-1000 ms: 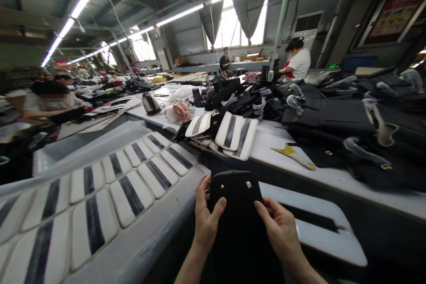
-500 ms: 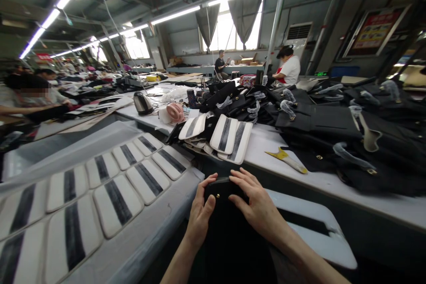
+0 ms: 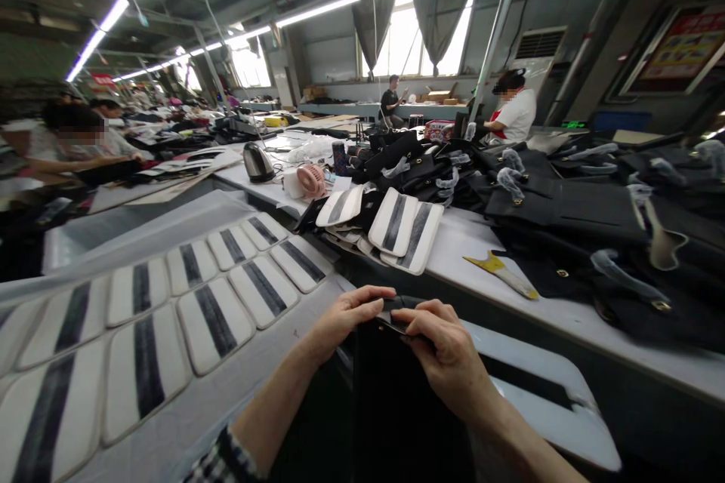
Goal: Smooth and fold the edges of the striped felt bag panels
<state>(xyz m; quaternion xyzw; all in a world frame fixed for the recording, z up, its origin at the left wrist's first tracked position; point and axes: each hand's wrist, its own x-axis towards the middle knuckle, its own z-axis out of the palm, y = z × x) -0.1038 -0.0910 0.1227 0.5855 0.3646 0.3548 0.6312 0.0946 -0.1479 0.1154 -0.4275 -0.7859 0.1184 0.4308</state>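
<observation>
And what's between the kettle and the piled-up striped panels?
A pink fan and something white beside it, as the head view shows.

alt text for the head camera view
A person's left hand and right hand hold the far edge of a black piece of material. Dark-striped white pads lie in rows on a table at left; black items are heaped at right.

Black panel (image 3: 411, 392): dark, one gold stud (image 3: 381, 327) near the top
Top edge (image 3: 401, 300): bent, greyish side showing
Panel position: hanging downward, low centre of view
</observation>
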